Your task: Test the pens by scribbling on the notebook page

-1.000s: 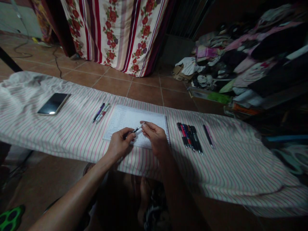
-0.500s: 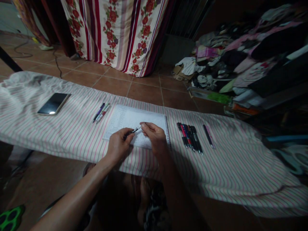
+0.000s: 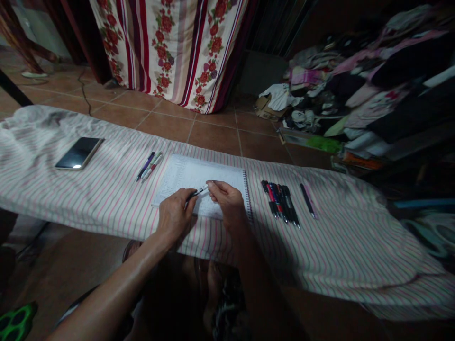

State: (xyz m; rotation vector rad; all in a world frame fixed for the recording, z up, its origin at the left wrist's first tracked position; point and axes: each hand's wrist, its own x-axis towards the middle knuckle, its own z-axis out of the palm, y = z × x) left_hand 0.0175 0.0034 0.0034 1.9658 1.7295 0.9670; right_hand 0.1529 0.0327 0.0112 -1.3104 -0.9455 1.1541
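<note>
Above an open spiral notebook (image 3: 216, 166), both my hands hold one black-and-white pen (image 3: 201, 190). My left hand (image 3: 176, 210) is closed round its dark end. The fingertips of my right hand (image 3: 227, 199) pinch its pale end. Writing covers part of the notebook's page, and its wire binding is on the right. Left of the notebook, a few pens (image 3: 149, 166) lie side by side. To the right lies a row of several pens (image 3: 280, 203), mostly black with some red and blue. Beyond them is a black pen (image 3: 307, 201) beside a pinkish one.
A striped cloth (image 3: 117, 189) covers the long surface, with a phone (image 3: 78, 152) at the left. Behind hangs a flowered curtain (image 3: 185, 52) above the tiled floor. Clothes (image 3: 355, 85) are heaped at the right. A person's leg (image 3: 21, 42) shows at the far left.
My left hand has shifted slightly, and its fingers sit differently on the pen. My right hand stays nearly in place. The person in the background has stepped left.
</note>
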